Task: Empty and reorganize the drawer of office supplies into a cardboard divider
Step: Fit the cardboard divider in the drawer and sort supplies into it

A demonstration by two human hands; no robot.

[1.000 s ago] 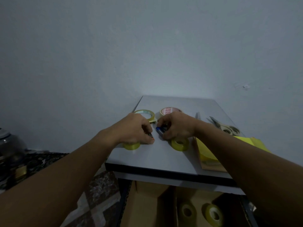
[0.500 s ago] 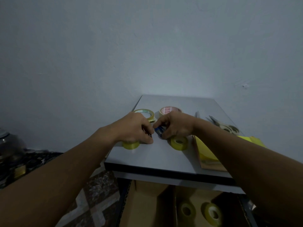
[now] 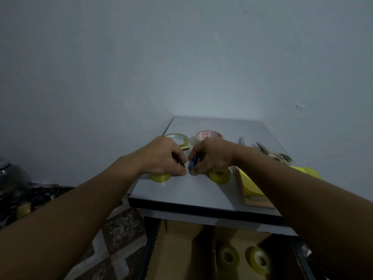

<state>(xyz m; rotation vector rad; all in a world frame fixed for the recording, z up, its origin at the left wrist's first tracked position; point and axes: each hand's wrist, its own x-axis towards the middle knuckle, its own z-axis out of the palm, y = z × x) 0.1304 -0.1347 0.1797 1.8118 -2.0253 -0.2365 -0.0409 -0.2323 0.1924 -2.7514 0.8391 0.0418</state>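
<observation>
Curling inward over the pale grey desktop [image 3: 191,190], the fingers of both hands are seen nearly tip to tip in the head view. A small dark item [image 3: 183,165] is pinched between thumb and forefinger of the left hand [image 3: 165,156]; what it is cannot be told. A slim blue pen-like item [image 3: 193,162] is gripped in the curled fingers of the right hand [image 3: 210,156]. Its long axis runs from that palm toward the left fingertips, and its blue end shows just beside the dark item. Whether the two pieces touch cannot be made out.

One small yellow tape roll [image 3: 160,177] is half covered by the left hand, and a second yellow roll [image 3: 219,175] lies just below the right fingers.

The brown cardboard divider [image 3: 181,249] sits in the open drawer, below both sets of fingers and nearer the body, past the desk's front edge. Two yellowish rolls [image 3: 228,257] are already lodged right of its partition. Both hands are judged about equally near it, so the blue item would have to be drawn back and lowered.
</observation>
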